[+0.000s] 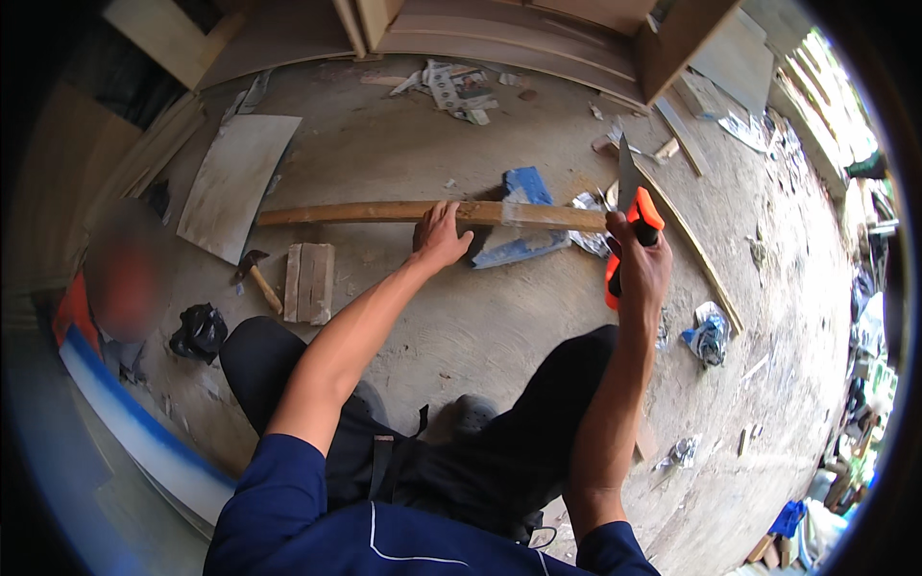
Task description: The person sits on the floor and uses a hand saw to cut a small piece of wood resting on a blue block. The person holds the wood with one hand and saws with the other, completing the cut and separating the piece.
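Note:
A long wooden plank [336, 213] lies crosswise in front of me, over a blue piece [523, 252] on the floor. My left hand [442, 240] is closed over the plank near its middle, fingers across its top and thumb apart. In my right hand [643, 264] is a hand saw [627, 178], held by its orange and black handle. The saw's blade points away from me, at the plank's right end. Whether its teeth touch the wood, I cannot tell.
A hammer [259, 278] and a short wooden block [309, 283] lie left of my knees, near a black plastic bag [199, 332]. A pale board [240, 182] lies beyond. Crumpled wrappers [708, 334] and a thin strip [687, 230] are at right. A person [125, 278] is at far left.

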Demonstrator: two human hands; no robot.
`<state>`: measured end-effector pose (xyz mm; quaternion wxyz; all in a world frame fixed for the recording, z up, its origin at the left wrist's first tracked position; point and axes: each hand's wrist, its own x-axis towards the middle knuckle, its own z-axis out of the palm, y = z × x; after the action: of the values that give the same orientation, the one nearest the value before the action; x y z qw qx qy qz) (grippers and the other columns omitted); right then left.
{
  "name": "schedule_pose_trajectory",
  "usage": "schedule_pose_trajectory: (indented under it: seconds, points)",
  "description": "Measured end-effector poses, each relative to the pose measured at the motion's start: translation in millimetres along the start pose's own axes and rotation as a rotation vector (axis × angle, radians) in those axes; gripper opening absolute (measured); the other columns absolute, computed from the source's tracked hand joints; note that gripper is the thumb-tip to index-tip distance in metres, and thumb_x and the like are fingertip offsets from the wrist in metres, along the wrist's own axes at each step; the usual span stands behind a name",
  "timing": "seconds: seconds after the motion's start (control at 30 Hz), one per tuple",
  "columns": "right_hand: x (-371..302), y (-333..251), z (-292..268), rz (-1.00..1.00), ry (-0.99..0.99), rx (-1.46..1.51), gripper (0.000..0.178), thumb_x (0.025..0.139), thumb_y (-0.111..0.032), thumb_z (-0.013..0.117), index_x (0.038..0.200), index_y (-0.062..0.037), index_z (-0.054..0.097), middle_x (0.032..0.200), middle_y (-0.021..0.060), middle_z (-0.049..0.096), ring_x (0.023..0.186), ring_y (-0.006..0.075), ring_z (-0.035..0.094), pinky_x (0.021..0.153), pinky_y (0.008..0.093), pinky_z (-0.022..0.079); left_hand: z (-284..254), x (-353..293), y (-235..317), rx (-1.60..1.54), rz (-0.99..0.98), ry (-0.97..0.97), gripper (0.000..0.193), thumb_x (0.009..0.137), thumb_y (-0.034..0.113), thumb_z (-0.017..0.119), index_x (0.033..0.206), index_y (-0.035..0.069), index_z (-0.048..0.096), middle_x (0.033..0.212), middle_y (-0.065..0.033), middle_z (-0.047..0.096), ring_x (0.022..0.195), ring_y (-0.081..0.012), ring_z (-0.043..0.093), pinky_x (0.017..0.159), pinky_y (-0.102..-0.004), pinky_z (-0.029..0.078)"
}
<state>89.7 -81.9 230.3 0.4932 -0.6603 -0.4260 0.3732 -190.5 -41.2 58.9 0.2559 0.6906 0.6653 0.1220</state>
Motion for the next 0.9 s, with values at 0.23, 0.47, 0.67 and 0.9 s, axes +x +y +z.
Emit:
schedule_pose_trajectory:
  seconds: [0.23, 0.47, 0.67, 0.9]
  points:
    - [-4, -16, -18, 0.110, 0.071, 0.234, 0.034, 0.089, -0.027, 0.070, 0.110, -0.0003, 0.064, 0.104, 0.0108, 0.070, 0.100, 0.0189, 0.066, 0.087, 0.0339, 0.053, 21, 41, 33, 0.149, 0.116, -0.108, 0.079, 0.080, 0.036, 0.069, 0.144, 0.006, 0.035, 0.147, -0.0151, 0.037, 0.135, -0.0327, 0.036, 0.111, -0.0430, 0.032]
    - [-27, -25, -43, 0.148, 0.084, 0.079, 0.033, 0.091, -0.023, 0.067, 0.112, 0.0025, 0.063, 0.103, 0.0122, 0.070, 0.095, 0.0185, 0.067, 0.086, 0.0357, 0.053, 22, 111, -8, 0.025, -0.064, -0.410, 0.071, 0.085, 0.062, 0.051, 0.132, 0.008, 0.053, 0.131, -0.0184, 0.055, 0.124, -0.0328, 0.051, 0.104, -0.0455, 0.037]
    - [-51, -33, -57, 0.220, 0.232, -0.052, 0.036, 0.091, -0.024, 0.068, 0.115, 0.0027, 0.062, 0.103, 0.0125, 0.070, 0.095, 0.0182, 0.066, 0.086, 0.0347, 0.053, 16, 147, -7, 0.004, -0.122, -0.836, 0.072, 0.090, 0.065, 0.040, 0.119, 0.004, 0.064, 0.117, -0.0186, 0.064, 0.109, -0.0323, 0.058, 0.095, -0.0423, 0.041]
    - [-58, -43, -55, 0.201, 0.362, -0.090, 0.035, 0.092, -0.023, 0.066, 0.114, 0.0033, 0.061, 0.103, 0.0130, 0.070, 0.098, 0.0189, 0.066, 0.085, 0.0357, 0.054, 30, 169, -47, 0.011, 0.118, -0.912, 0.076, 0.089, 0.067, 0.038, 0.124, 0.004, 0.062, 0.128, -0.0174, 0.060, 0.115, -0.0311, 0.057, 0.101, -0.0413, 0.038]
